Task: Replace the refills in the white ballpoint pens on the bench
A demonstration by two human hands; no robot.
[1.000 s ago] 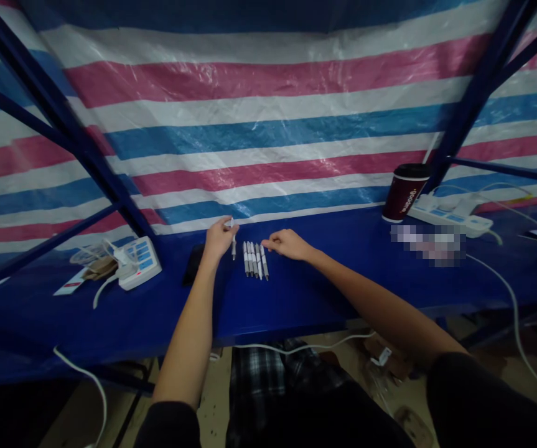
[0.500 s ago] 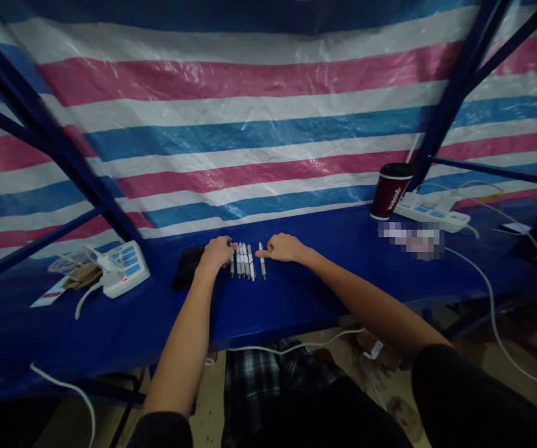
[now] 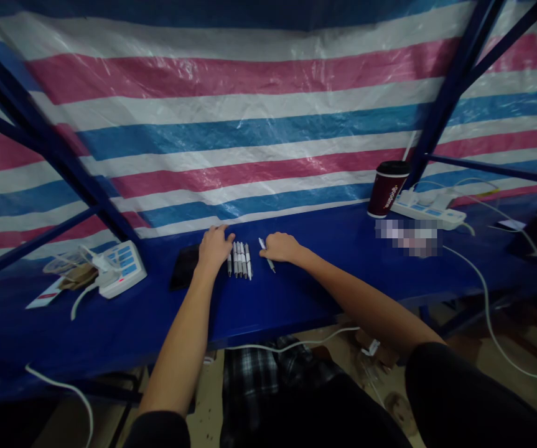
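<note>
Several white-and-grey pens lie side by side on the blue table, roughly parallel. Just left of this row rests my left hand, fingers forward and thumb apart, with nothing seen in it. It partly covers a black flat device, which looks like a phone or tablet. To the right of the row, my right hand is curled, its thumb side closed on a single pen. That pen slants, its white end up and left and its grey tip down and right. My other right fingers are tucked out of sight.
At left stands a white power strip with plugs, beside a clear plastic cup. At right are a dark red drink cup with a straw, another power strip and loose white cables. A striped tarp hangs behind the table.
The single pen has turned from nearly upright in view to slanted and sits further from the row. My left hand has drawn back slightly left, its thumb off the leftmost pen.
</note>
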